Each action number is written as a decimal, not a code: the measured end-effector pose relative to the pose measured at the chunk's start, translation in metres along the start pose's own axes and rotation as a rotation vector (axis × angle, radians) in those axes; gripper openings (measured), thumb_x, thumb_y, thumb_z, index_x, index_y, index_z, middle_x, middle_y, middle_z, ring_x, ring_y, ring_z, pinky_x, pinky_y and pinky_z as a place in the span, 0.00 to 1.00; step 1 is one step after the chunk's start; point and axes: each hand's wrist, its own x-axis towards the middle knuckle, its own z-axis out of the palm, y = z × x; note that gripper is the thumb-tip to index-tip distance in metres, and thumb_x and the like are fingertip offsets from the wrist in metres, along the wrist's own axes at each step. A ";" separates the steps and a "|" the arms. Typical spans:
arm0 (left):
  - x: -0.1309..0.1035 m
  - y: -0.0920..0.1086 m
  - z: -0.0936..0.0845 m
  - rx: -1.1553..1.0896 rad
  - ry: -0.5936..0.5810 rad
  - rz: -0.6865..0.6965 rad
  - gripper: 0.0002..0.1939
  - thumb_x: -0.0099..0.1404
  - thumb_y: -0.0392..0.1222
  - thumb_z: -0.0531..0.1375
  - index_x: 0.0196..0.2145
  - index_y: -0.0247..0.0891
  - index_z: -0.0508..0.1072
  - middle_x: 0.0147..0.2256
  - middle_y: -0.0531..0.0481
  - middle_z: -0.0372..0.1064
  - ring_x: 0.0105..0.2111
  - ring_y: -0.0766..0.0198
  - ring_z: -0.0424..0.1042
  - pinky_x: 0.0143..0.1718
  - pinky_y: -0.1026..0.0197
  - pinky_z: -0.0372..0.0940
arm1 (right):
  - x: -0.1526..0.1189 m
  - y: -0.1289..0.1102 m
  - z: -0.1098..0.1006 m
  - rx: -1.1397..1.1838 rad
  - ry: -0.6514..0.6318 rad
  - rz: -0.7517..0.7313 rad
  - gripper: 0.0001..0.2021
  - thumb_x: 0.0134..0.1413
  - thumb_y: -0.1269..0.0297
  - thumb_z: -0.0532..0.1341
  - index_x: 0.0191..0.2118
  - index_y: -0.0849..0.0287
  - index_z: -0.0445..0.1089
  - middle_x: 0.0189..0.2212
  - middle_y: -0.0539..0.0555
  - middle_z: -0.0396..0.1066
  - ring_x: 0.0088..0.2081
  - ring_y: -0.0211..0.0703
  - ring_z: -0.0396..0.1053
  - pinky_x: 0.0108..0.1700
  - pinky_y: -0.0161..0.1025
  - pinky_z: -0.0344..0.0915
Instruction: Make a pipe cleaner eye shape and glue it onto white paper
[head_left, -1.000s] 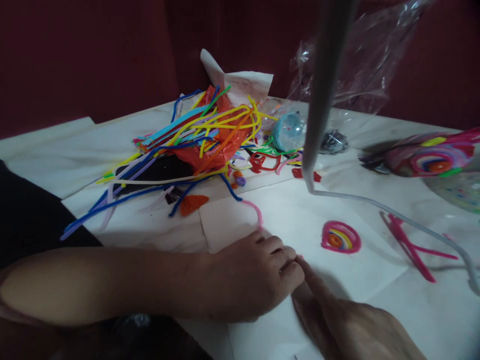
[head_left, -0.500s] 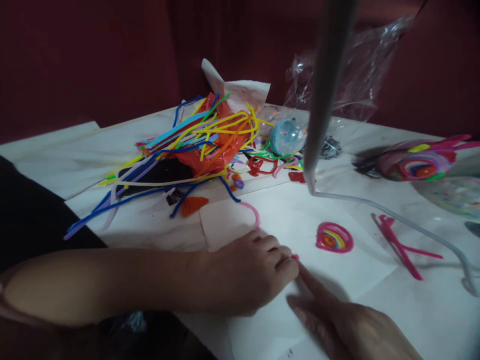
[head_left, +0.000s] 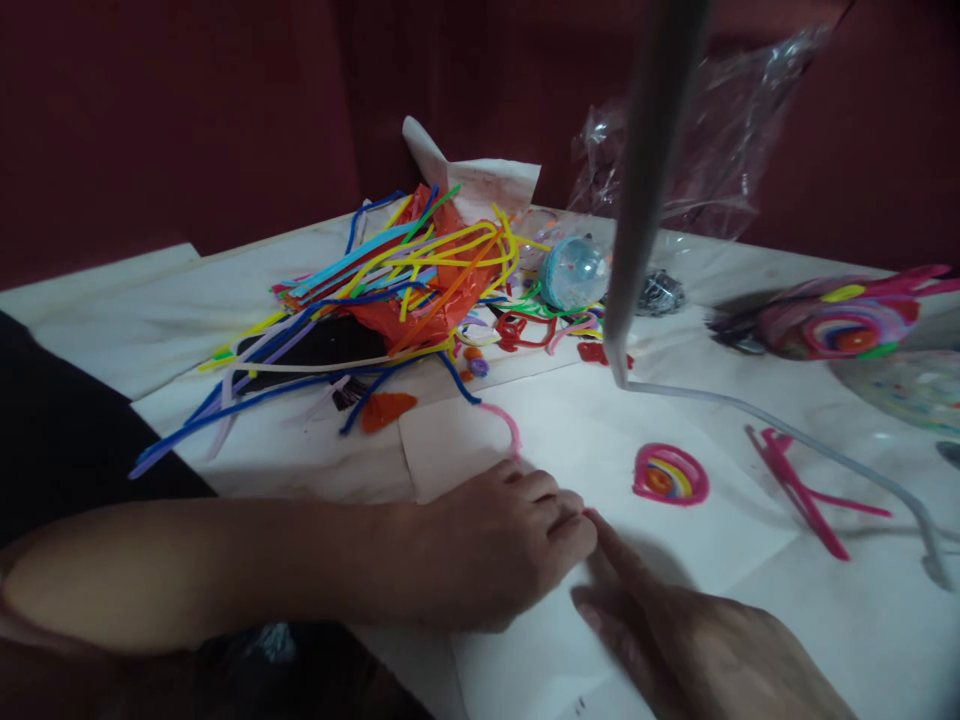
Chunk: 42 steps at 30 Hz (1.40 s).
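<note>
- Barely moved since half a second ago: left hand point(head_left: 510, 555), right hand point(head_left: 720, 645).
- On paper point(head_left: 581, 430), just beyond nearer left hand: pink strip point(head_left: 514, 430), long axis curving away leftward.
- Bunched left fingers point(head_left: 568, 540), any hold impossible to tell; wide-spread right fingers point(head_left: 626, 560).

The left hand point(head_left: 510, 550) has curled fingers point(head_left: 536, 487) (forearm point(head_left: 262, 560) angled sideways); the right hand point(head_left: 705, 640) points its index finger point(head_left: 626, 555).

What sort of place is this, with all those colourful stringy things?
Probably a craft table; home or classroom, I can't tell. The clues: a heap of colourful strips, white paper laid out, and a little pink-ringed shape on it.
</note>
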 end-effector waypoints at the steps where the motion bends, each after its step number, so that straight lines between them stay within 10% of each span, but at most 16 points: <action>1: -0.001 0.000 0.000 -0.008 0.015 -0.007 0.13 0.66 0.37 0.52 0.47 0.29 0.65 0.48 0.40 0.66 0.47 0.55 0.64 0.49 0.53 0.57 | 0.000 0.000 0.000 0.009 -0.001 -0.002 0.19 0.71 0.60 0.38 0.56 0.66 0.54 0.24 0.46 0.70 0.15 0.43 0.66 0.11 0.35 0.63; 11: -0.013 -0.008 -0.004 -0.090 0.016 -0.169 0.32 0.60 0.53 0.60 0.52 0.22 0.62 0.50 0.33 0.64 0.50 0.50 0.63 0.53 0.53 0.57 | 0.001 0.000 -0.003 -0.012 0.007 -0.035 0.20 0.72 0.59 0.37 0.56 0.67 0.56 0.16 0.42 0.65 0.14 0.44 0.66 0.09 0.38 0.57; 21: -0.054 0.011 0.000 -0.176 -0.129 -0.164 0.43 0.63 0.63 0.49 0.64 0.29 0.43 0.64 0.37 0.40 0.64 0.54 0.40 0.62 0.48 0.39 | 0.002 0.000 -0.003 0.020 0.014 -0.049 0.20 0.71 0.59 0.39 0.54 0.67 0.57 0.15 0.41 0.63 0.13 0.42 0.65 0.09 0.38 0.55; 32: -0.055 0.012 -0.003 -0.264 -0.147 -0.199 0.42 0.63 0.59 0.53 0.65 0.32 0.41 0.64 0.36 0.36 0.64 0.52 0.37 0.62 0.47 0.37 | -0.008 0.009 -0.008 0.043 -0.028 -0.034 0.21 0.71 0.58 0.40 0.57 0.65 0.59 0.44 0.57 0.68 0.33 0.49 0.72 0.18 0.34 0.69; 42: -0.059 0.013 -0.001 -0.233 -0.140 -0.273 0.46 0.61 0.64 0.51 0.64 0.27 0.45 0.63 0.36 0.40 0.64 0.53 0.41 0.62 0.50 0.38 | -0.004 0.000 -0.005 -0.084 0.104 -0.070 0.22 0.73 0.58 0.36 0.60 0.67 0.52 0.24 0.46 0.71 0.17 0.47 0.68 0.12 0.37 0.65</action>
